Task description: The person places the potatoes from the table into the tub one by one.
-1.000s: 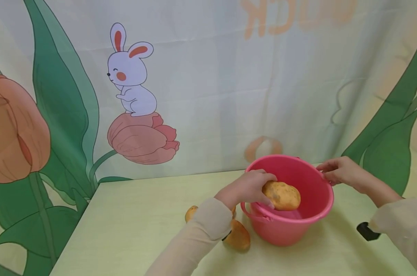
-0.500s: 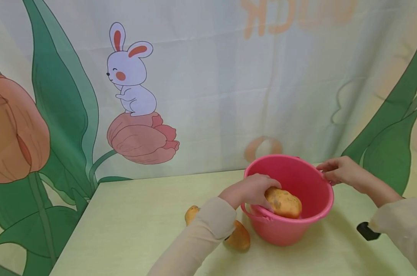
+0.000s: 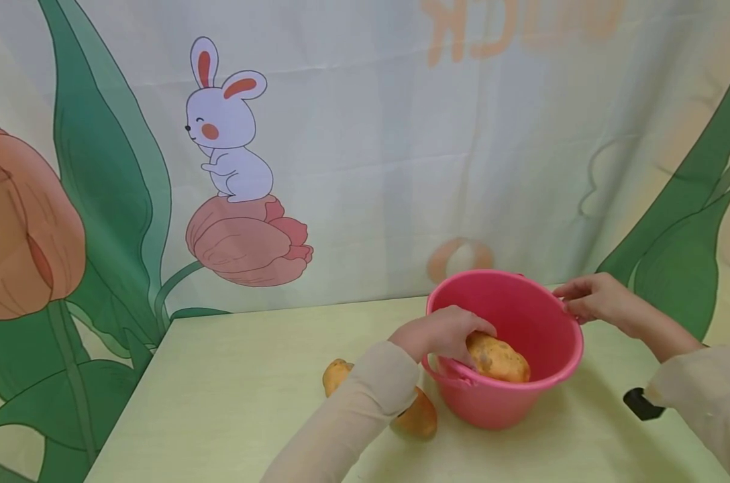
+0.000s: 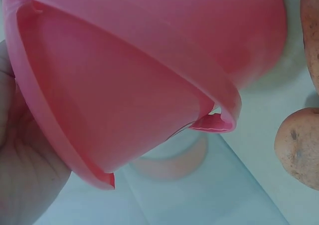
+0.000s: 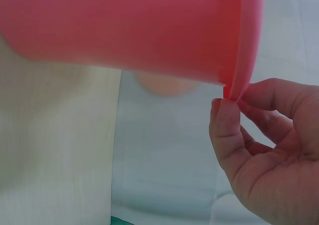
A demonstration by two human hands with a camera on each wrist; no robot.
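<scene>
A pink bucket [image 3: 492, 406] stands upright at the right of the table. My left hand [image 3: 446, 333] reaches over its near-left rim and grips a yellow-brown potato [image 3: 500, 360] just inside the mouth. In the left wrist view the bucket wall and handle [image 4: 169, 60] hide that potato, and only part of the hand [image 4: 30, 175] shows. On the far-right side, my right hand [image 3: 600, 305] pinches the bucket's rim between thumb and fingers, seen closely as a hand [image 5: 269, 150] at the rim in the right wrist view.
Left of the bucket, partly behind my left forearm, lie a potato [image 3: 336, 376] and another, browner potato [image 3: 419, 416] on the pale table [image 3: 232, 402]. A curtain [image 3: 365, 168] printed with a rabbit and tulips hangs along the table's back edge.
My left hand has lowered the potato deeper into the bucket and slightly to the right. The right hand keeps its place on the rim.
</scene>
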